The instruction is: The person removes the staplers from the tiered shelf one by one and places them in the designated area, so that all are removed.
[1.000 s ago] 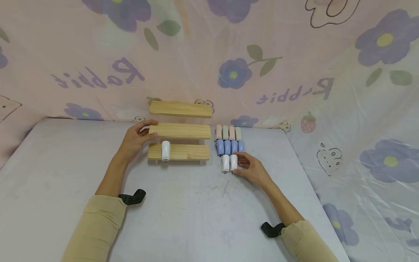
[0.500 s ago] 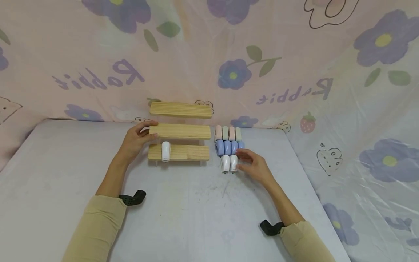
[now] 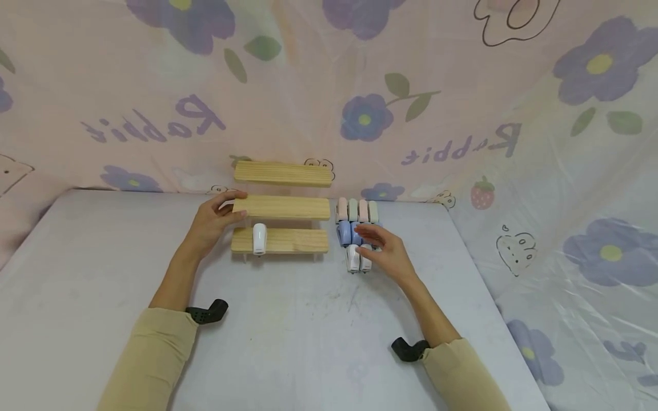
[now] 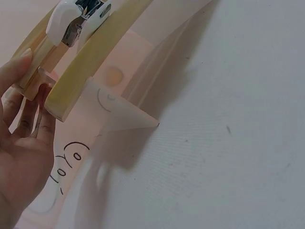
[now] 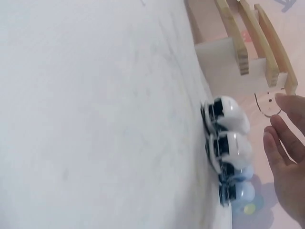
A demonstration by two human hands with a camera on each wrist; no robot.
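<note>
My left hand (image 3: 208,224) grips the left end of the middle board (image 3: 283,208) of a three-tier wooden display shelf, thumb in front and fingers behind. A white mini stapler (image 3: 259,238) stands near the left end of the lowest board (image 3: 303,241); its metal mechanism shows in the left wrist view. My right hand (image 3: 388,251) hovers over the staplers to the right of the shelf, fingers relaxed and holding nothing. Beneath it are two white staplers (image 3: 352,258), partly covered, and a row of blue staplers (image 3: 344,234). The right wrist view shows my right hand (image 5: 290,157) apart from them.
Behind the blue row stand pink staplers (image 3: 342,209) and pale green staplers (image 3: 353,210). The top board (image 3: 283,173) of the shelf is nearest the patterned curtain (image 3: 288,103), which rises behind the white table (image 3: 288,342) and along its right side.
My right hand has let go of the right-hand white stapler and moved left and up over the staplers. The left hand keeps its grip on the shelf.
</note>
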